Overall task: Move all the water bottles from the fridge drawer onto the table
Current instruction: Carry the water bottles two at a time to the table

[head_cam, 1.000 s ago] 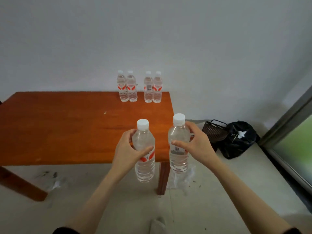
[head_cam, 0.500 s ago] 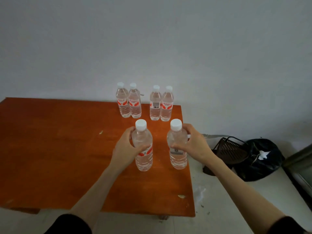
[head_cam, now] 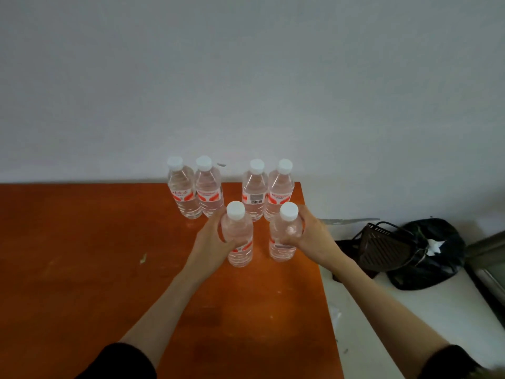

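I count four water bottles (head_cam: 231, 191) already standing upright at the back of the table (head_cam: 82, 255). My left hand (head_cam: 210, 246) holds its grip clamped around a fifth bottle (head_cam: 239, 236), my right hand (head_cam: 314, 237) around a sixth bottle (head_cam: 284, 233), both upright just before the row, arms outstretched. I cannot tell whether they touch down. The fridge drawer is out of sight, so I cannot judge what remains.

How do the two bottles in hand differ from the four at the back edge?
The left-hand bottle and right-hand bottle are gripped by the left hand and right hand; the four back bottles stand free. The held pair sits nearer the camera, the back four by the wall. All are clear, white-capped and upright.
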Action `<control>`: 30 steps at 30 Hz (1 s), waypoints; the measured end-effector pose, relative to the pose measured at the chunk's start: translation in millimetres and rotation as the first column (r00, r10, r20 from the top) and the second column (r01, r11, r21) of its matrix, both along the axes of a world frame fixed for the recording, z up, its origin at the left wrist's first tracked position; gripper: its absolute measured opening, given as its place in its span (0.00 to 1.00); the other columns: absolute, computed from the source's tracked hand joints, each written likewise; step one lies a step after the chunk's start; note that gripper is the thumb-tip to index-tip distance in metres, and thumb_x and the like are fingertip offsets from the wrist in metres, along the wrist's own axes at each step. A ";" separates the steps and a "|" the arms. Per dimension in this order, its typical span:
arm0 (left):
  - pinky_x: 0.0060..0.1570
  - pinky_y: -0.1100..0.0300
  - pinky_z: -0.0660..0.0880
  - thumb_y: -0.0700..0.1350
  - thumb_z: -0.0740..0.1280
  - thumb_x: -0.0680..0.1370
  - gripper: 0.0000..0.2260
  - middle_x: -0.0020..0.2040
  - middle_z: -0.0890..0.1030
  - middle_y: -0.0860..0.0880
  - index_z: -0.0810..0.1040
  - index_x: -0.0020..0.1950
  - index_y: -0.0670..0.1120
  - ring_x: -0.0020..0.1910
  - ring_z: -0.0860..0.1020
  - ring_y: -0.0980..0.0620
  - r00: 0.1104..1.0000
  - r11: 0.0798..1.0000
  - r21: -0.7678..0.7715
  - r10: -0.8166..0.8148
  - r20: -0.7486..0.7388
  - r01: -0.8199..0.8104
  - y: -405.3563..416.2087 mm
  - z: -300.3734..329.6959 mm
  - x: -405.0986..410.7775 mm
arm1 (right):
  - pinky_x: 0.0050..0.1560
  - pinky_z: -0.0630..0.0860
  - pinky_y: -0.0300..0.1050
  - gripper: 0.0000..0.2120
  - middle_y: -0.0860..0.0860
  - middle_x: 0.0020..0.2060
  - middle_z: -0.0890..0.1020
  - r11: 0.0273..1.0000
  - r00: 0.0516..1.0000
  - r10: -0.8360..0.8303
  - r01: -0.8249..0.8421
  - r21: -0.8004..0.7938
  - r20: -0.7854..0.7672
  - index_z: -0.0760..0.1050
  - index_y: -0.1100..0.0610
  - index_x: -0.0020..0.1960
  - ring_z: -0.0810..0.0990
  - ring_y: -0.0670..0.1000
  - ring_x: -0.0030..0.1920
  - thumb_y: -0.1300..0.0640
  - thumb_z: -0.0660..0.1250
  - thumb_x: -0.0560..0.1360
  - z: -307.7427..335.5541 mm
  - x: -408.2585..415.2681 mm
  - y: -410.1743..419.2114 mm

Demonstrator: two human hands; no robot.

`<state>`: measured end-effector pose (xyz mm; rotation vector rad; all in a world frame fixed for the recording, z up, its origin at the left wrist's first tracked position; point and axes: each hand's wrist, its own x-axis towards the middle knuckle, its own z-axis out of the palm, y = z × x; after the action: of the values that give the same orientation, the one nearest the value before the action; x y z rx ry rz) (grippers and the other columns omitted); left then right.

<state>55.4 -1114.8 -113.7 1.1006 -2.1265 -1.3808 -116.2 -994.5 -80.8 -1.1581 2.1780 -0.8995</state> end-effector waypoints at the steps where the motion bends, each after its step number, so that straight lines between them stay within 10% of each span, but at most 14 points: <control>1: 0.56 0.64 0.68 0.50 0.75 0.68 0.34 0.61 0.70 0.62 0.62 0.68 0.59 0.60 0.70 0.61 1.000 1.000 0.007 -0.013 -0.007 0.013 -5.9 -2.1 -6.5 | 0.56 0.69 0.40 0.31 0.50 0.60 0.76 1.000 1.000 -0.010 0.010 -0.002 0.009 0.64 0.54 0.67 0.73 0.45 0.56 0.53 0.74 0.69 -2.1 -4.8 -6.5; 11: 0.66 0.47 0.68 0.60 0.73 0.65 0.35 0.68 0.70 0.56 0.63 0.68 0.58 0.67 0.68 0.55 0.998 0.998 -0.024 -0.063 0.012 0.063 -24.2 -19.5 -59.2 | 0.58 0.63 0.39 0.32 0.50 0.61 0.69 0.993 0.994 -0.113 0.113 0.019 0.003 0.68 0.53 0.67 0.69 0.49 0.61 0.57 0.76 0.66 -24.3 -37.7 -35.2; 18: 0.65 0.61 0.62 0.49 0.74 0.69 0.33 0.66 0.64 0.50 0.63 0.71 0.51 0.62 0.63 0.59 0.998 0.993 -0.105 -0.045 0.034 0.048 -27.5 -19.4 -66.6 | 0.62 0.63 0.40 0.35 0.52 0.65 0.67 0.989 0.988 -0.149 0.149 0.009 0.036 0.65 0.52 0.70 0.69 0.50 0.64 0.55 0.75 0.67 -38.9 -43.6 -37.3; 30: 0.66 0.47 0.69 0.51 0.71 0.71 0.34 0.72 0.62 0.52 0.58 0.73 0.53 0.70 0.64 0.53 0.997 0.998 -0.019 0.066 -0.038 -0.067 -9.7 -31.4 -64.3 | 0.66 0.70 0.50 0.35 0.48 0.67 0.71 0.969 0.955 -0.204 0.229 -0.098 0.215 0.60 0.50 0.71 0.71 0.48 0.66 0.54 0.74 0.69 -61.0 -33.6 -27.9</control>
<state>-8.9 -1124.5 -145.1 1.1189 -2.0544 -1.3366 -149.7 -1022.4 -141.8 -0.8478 2.1328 -1.2045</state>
